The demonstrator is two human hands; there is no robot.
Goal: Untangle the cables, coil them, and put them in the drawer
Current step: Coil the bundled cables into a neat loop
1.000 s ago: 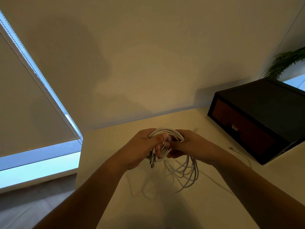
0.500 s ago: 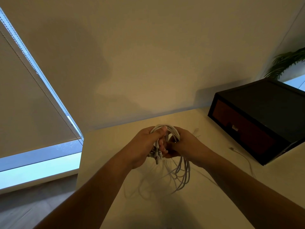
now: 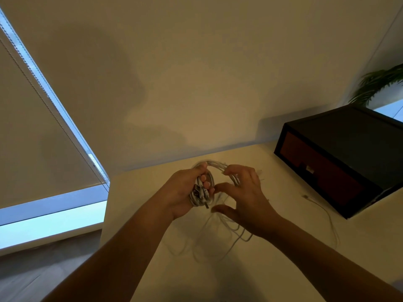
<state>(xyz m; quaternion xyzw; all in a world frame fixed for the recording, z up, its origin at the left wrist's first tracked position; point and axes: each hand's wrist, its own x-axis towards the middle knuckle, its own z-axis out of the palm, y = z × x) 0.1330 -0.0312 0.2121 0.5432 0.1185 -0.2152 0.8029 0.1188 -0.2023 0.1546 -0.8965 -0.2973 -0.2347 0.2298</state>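
bundle: white cable bundle (image 3: pixel 197 198) is held in the air above the tabletop (image 3: pixel 283 269), well left of the drawer box (image 3: pixel 349 149)
left hand: left hand (image 3: pixel 183 192) is clenched round the bundle, thumb on top, plug ends poking out between the fingers
right hand: right hand (image 3: pixel 248 199) has its fingers spread and loosely curved, with no firm grip visible. Its fingertips sit at the top loop (image 3: pixel 216 165). Can't tell whether any strand is pinched.
loose loops: hanging strands (image 3: pixel 231 227) drop from the bundle under the right palm toward the tabletop. They are tangled, and the count is unreadable.
stray cable: a single cable (image 3: pixel 320 209) lies on the tabletop just in front of the drawer box. Its plug end is nearest the box and its tail runs back toward the person. Can't tell if it joins the bundle.
drawer: the reddish drawer front (image 3: pixel 322 173) looks closed and faces left-forward toward the hands
key relation: the bundle's long axis runs roughly vertical in the left fist, with the free strands on its right side, facing the drawer box. The right hand is nearer both the strands and the drawer.
step (judgement): early untangling, nothing coiled yet
next (judgement): left hand anchors while the right hand picks out one strand and draws it toward the drawer-box side
risk: pulling a loop rather than a free end tightens the knot
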